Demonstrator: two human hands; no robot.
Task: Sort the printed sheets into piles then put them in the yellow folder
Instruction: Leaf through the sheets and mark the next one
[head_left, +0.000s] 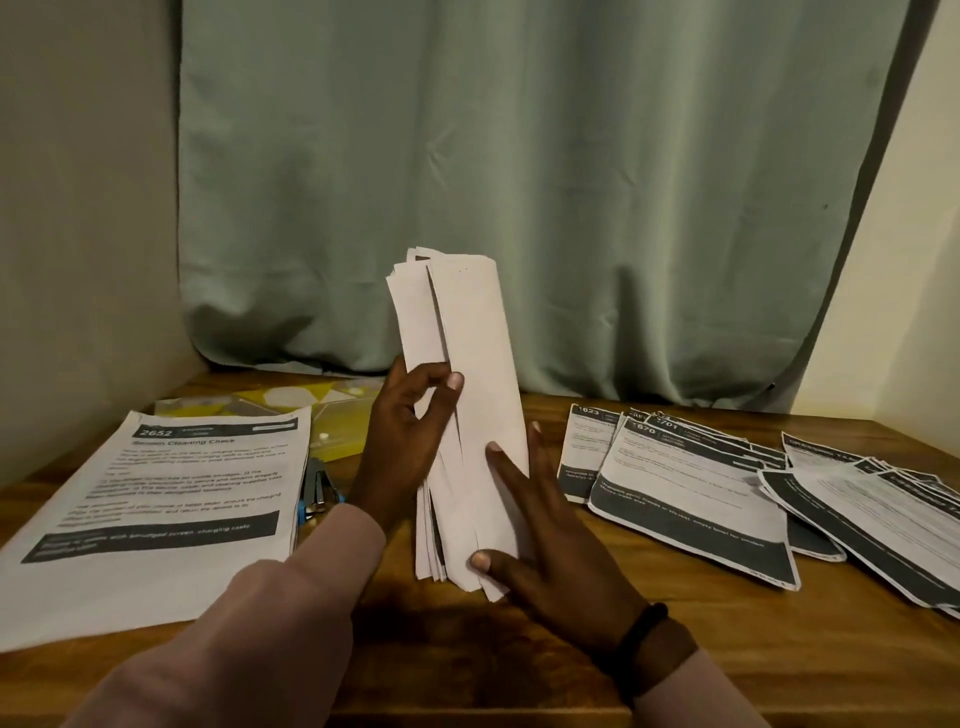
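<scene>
White sheets, a thick bundle (462, 415), stand on end at the middle of the wooden tabletop (519, 649), blank backs toward the camera, lower edge on or just above the wood; cannot tell which.

Left hand (410, 441): grip curled round the bundle's left edge, thumb across the front, fingers behind, pinching the stack upright. Right hand (550, 540): fingers straight and spread, laid flat against the right face and lower corner of the bundle, thumb near the bottom edge. It steadies; it does not clasp.

Step in hand, as I judge it: sorting is under way, with the unsorted stack being squared or fanned to pick the next sheet. Piles already laid out:
- left pile (156, 509), large sheets, top one headed "2652";
- middle-right pile (691, 488), smaller cards with dark bands, loosely fanned;
- far-right pile (872, 519), similar cards, fanned, running off the frame edge.

Yellow folder (332, 415) lies flat at the back left, partly under the left pile's far corner. It looks translucent, with pale shapes showing; whether any sheets are inside is unclear at this angle. Nothing from the piles appears filed yet.

Blue-and-grey stapler (317, 493), probably, lies between left pile and left wrist.

Next move calls for peeling a single sheet off the bundle, turning it to read the printed face, and dropping it on the matching pile.
</scene>
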